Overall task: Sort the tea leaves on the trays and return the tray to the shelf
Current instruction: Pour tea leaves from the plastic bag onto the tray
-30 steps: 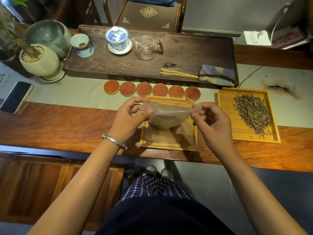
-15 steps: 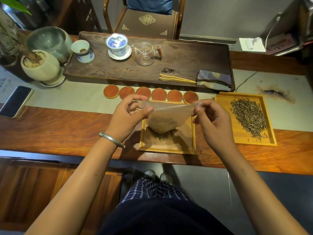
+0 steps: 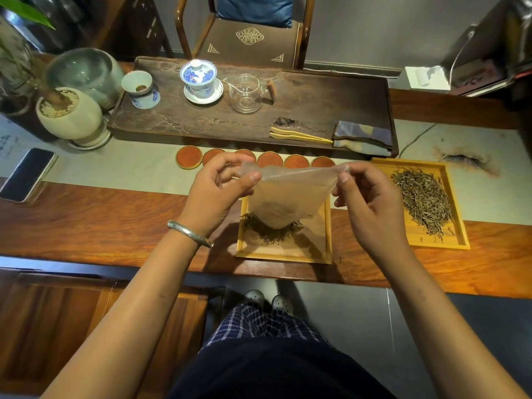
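A clear plastic bag (image 3: 288,194) hangs upside down over a square bamboo tray (image 3: 313,251) at the table's front edge. My left hand (image 3: 216,191) pinches the bag's left top corner and my right hand (image 3: 365,197) pinches its right corner. Dark tea leaves (image 3: 267,231) lie in a small heap on the tray under the bag's lower tip. A second bamboo tray (image 3: 454,237) to the right holds a spread of paler tea leaves (image 3: 423,200).
A row of round red coasters (image 3: 188,156) lies behind the hands. Farther back, a dark tea board (image 3: 331,96) carries a lidded cup (image 3: 200,79), a glass pitcher (image 3: 244,93), tongs and a folded cloth. A phone (image 3: 27,174) and potted plant (image 3: 69,116) sit left.
Both hands lifted the bag higher and stretched it taut. Tea leaves have fallen from it into a heap on the near tray, which showed none a second ago.
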{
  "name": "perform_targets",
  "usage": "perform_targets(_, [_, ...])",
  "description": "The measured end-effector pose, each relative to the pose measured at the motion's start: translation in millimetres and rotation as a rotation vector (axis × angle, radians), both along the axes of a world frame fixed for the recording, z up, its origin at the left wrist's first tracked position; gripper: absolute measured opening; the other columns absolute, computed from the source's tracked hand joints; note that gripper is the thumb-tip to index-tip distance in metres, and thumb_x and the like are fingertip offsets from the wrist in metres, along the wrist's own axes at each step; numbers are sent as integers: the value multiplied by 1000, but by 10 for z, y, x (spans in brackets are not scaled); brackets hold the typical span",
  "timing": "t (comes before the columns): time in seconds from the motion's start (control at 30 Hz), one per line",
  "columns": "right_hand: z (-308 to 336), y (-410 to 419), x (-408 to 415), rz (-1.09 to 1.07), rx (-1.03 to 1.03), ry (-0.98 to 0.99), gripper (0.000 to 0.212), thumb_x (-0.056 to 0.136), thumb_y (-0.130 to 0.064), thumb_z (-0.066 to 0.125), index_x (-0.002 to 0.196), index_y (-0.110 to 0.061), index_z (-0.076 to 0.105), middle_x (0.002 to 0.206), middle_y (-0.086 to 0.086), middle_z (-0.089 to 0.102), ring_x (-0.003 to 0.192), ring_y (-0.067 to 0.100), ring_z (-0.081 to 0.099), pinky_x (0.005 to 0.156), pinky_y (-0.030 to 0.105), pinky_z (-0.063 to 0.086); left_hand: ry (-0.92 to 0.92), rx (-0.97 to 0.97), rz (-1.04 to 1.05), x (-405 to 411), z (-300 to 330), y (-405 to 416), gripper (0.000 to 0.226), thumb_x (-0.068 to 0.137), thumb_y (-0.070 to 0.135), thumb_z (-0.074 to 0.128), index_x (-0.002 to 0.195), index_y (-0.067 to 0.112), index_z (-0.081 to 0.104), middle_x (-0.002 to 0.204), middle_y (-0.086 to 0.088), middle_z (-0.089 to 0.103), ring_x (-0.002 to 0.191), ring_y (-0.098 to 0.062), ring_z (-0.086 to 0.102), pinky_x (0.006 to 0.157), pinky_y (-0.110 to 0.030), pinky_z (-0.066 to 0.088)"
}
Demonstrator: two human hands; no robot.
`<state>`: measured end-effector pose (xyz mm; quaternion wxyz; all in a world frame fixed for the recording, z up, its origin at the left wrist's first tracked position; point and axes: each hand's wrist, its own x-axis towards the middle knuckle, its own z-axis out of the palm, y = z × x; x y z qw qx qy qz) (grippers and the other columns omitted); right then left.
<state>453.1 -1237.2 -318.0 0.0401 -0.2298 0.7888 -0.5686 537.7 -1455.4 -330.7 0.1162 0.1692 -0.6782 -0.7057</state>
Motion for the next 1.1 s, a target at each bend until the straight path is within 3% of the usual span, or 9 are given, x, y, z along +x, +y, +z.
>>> perform_targets(0.13, [31, 2, -10, -2, 5, 14, 13, 97, -15, 50, 103, -13, 61, 81, 3, 62, 71, 12, 61, 61, 27, 53, 5, 2, -4, -27, 11, 4, 42, 75, 30, 68, 110, 9, 60, 80, 0, 67, 74, -8, 64, 68, -19, 53])
perform_targets(0.3, [35, 21, -26, -16, 12, 7, 12, 97, -14, 50, 102, -14, 61, 80, 4, 62, 69, 12, 61, 61, 27, 53, -6, 2, -9, -57, 5, 13, 43, 74, 29, 68, 111, 8, 59, 83, -3, 66, 72, -8, 64, 68, -20, 54])
perform_targets(0.57, [90, 59, -50, -31, -7, 30, 14, 97, -14, 50, 104, -11, 62, 81, 5, 63, 70, 13, 62, 61, 31, 55, 16, -5, -20, -87, 96, 43, 35, 75, 26, 66, 106, 11, 60, 72, 9, 69, 70, -3, 64, 65, -17, 53])
perform_targets(0.73, [158, 110, -75, -17, -29, 57, 15, 97, -14, 50, 105, -11, 62, 83, 3, 63, 72, 9, 61, 61, 23, 53, 39, 17, -46, -115, 192, 65, 30, 74, 26, 65, 101, 15, 60, 73, 9, 71, 69, -2, 65, 65, -16, 53])
perform_targets(0.87, [206, 135, -86, -15, -40, 51, 16, 97, -14, 50, 105, -10, 62, 83, 3, 63, 73, 12, 62, 62, 24, 54, 67, 15, -71, -143, 254, 75, 29, 74, 24, 63, 101, 13, 59, 75, 10, 72, 69, -2, 66, 65, -16, 54])
perform_targets(0.97, [251, 153, -78, 12, -79, 21, 19, 96, -24, 49, 102, -12, 62, 83, 1, 65, 72, 9, 63, 62, 18, 51, 71, 6, -75, -149, 261, 60, 23, 78, 22, 66, 99, 13, 60, 74, 10, 71, 67, -2, 65, 67, -19, 56])
perform_targets(1.1, [218, 219, 12, 16, -172, -77, 34, 96, -33, 37, 93, -11, 64, 73, 6, 64, 60, 12, 61, 57, 18, 49, 30, 44, -69, -69, 179, 50, 30, 73, 39, 63, 93, 17, 62, 79, 8, 68, 73, -10, 64, 69, -22, 55])
